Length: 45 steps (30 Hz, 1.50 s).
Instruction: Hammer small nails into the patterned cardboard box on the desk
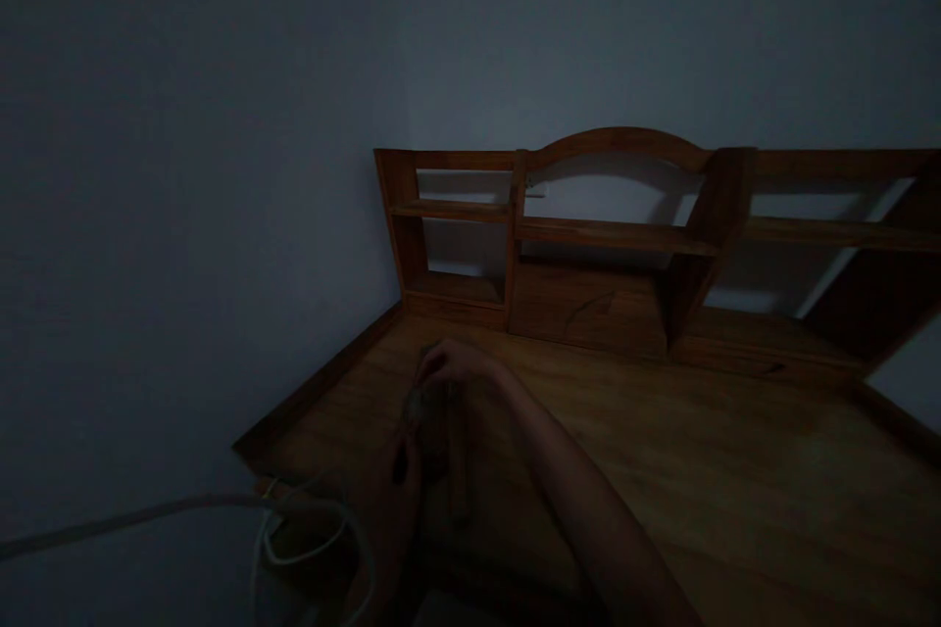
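On our far left, a thick pale cable (147,512) runs in past the wall (183,167) and meets a thin white cord (305,556), looped near our left wrist. We cannot tell whether either touches the skin. If the loop caught on that wrist, a lift of the arm could drag the cable along.

Next comes our left hand (382,490), its fingers drawn in narrow beside a small pale thing (414,407). The picture is too dark for us to tell whether they close on it. The pale thing lies between our 2 hands, above the wooden surface (698,441). Poor light and a loose pinch could let it slip, and we might lose sight of it against the dark wood.

Just right of it, a long narrow bar (457,470) points back towards us; a sideways nudge from either hand might shift it.

Our right hand (457,361) arches over from the right, fingertips bent down near the pale thing, the gap narrow, its hold unclear. The 2 hands are close enough to hide the contact and bump each other.

Behind, the wooden shelf unit (618,234) stretches away rightward.
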### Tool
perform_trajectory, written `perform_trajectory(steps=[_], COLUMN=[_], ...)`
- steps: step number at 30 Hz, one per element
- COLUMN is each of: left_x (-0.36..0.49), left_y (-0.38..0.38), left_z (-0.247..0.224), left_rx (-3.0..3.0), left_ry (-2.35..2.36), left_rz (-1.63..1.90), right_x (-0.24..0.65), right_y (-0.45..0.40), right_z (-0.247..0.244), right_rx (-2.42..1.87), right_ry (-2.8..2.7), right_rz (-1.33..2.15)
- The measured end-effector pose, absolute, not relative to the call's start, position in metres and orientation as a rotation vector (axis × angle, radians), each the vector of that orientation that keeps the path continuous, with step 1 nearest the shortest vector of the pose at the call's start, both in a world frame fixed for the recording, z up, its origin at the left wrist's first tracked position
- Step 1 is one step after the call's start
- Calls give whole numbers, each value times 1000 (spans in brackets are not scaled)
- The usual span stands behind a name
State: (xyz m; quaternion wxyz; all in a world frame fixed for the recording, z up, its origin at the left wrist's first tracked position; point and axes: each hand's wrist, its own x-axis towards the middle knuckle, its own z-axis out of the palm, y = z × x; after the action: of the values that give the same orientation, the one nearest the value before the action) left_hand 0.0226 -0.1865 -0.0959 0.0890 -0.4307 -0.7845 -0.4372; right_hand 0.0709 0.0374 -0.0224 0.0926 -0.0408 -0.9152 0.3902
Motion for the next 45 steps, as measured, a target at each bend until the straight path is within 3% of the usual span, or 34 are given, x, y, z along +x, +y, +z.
perform_trajectory(steps=[19,45], left_x=[23,24], left_y=[-186,-187], left_z=[-95,-95], left_rx=[-1221,-1206], left_ry=[-2393,-2443], left_rz=[-1195,-1193], right_x=[71,89], right_y=[-3,-12], right_z=[-2,38], right_rx=[-414,-505], right_ry=[-2877,-2870], right_rz=[410,344])
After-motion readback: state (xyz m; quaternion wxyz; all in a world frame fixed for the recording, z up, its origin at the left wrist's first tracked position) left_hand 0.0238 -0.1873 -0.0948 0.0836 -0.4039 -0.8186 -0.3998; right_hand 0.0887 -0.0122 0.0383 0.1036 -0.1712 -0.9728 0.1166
